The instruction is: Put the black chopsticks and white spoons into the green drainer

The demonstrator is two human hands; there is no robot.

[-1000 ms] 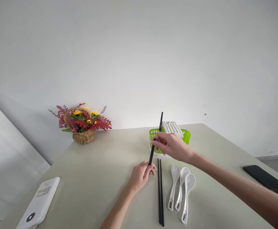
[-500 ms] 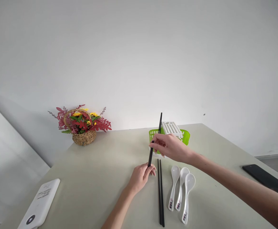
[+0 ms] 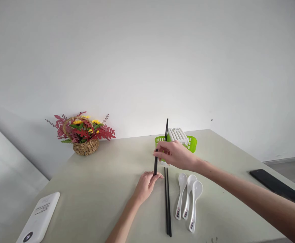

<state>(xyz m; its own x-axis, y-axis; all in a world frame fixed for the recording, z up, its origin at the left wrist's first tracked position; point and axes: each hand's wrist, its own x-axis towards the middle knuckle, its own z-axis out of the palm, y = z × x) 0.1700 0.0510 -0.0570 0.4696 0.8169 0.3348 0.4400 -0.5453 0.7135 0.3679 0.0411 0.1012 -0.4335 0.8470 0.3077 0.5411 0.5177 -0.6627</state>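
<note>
My left hand [image 3: 145,185] is closed around the lower part of black chopsticks [image 3: 155,165], held nearly upright above the table. At their upper end, the fingers of my right hand [image 3: 174,153] pinch close together. Another slim black length [image 3: 166,130] rises behind my right hand; whether that hand holds it or it stands in the green basket [image 3: 193,144] is hidden. Two black chopsticks [image 3: 167,202] lie side by side on the table, just right of my left hand. Three white spoons [image 3: 194,202] lie to their right, bowls pointing away.
A white slotted rack [image 3: 178,135] sits on the green basket near the wall. Farther left stands a wicker basket [image 3: 86,147] with red and yellow flowers. A white device [image 3: 39,216] lies at the near left, a black phone-like slab [image 3: 276,185] at the right edge.
The view has shifted slightly, so most things appear a little farther left. Both hands keep their grip, and the held chopsticks are slightly more upright.
</note>
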